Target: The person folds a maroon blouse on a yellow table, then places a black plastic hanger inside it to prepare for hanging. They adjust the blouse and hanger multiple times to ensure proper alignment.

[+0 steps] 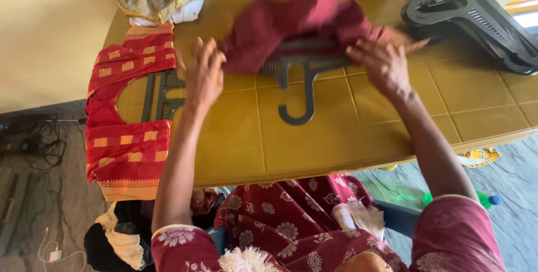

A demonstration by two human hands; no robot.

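- The left hand [203, 75] pinches the left edge of the maroon cloth [297, 25]; its fingers are bent around the cloth
- The right hand [383, 64] grips the right edge of the cloth; fingers pressed down on it
- The cloth lies over a dark hanger [302, 76]; the hook points toward the person
- Left of the hanger lies a red blouse [128, 109] on 1 more hanger
- Right of the hanger sits a stack of hangers [476, 11]
- All rest on the yellow table [347, 137]
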